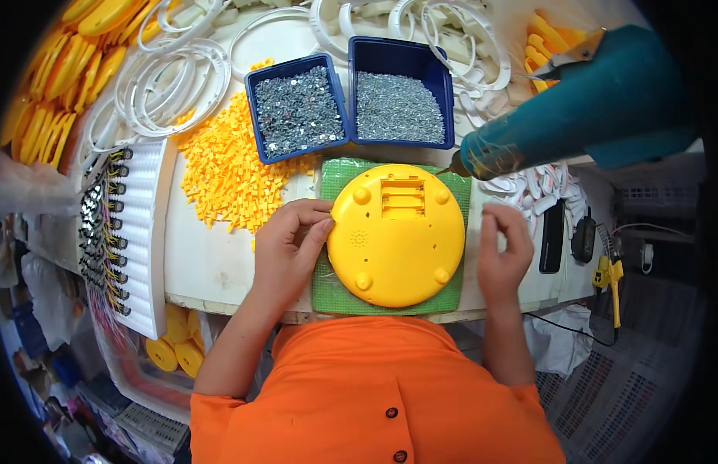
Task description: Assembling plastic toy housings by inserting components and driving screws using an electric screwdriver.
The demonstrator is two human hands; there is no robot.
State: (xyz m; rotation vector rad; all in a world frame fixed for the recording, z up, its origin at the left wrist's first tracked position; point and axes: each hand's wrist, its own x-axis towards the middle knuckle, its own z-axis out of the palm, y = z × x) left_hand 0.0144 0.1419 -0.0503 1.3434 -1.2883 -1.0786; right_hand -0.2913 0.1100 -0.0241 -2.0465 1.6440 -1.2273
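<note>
A round yellow plastic housing (pixel 398 255) lies on a green mat (pixel 328 290), its battery compartment (pixel 403 199) uncovered and several round feet facing up. My left hand (pixel 292 243) grips the housing's left edge between thumb and curled fingers. To the right of the housing, apart from it, my right hand (pixel 504 251) is held with its fingers curled toward the thumb. Whether something small sits between those fingertips cannot be made out. A teal power screwdriver (pixel 560 116) reaches in from the upper right, its tip close to the housing's upper right edge.
Two blue bins (pixel 357 139) of small metal parts stand behind the mat. Yellow plastic pieces (pixel 227 170) are heaped at left, beside a white foam tray (pixel 146 232) with wired parts. White rings (pixel 173 85) lie behind; white pieces (pixel 541 189) and a yellow-handled tool (pixel 612 282) are at right.
</note>
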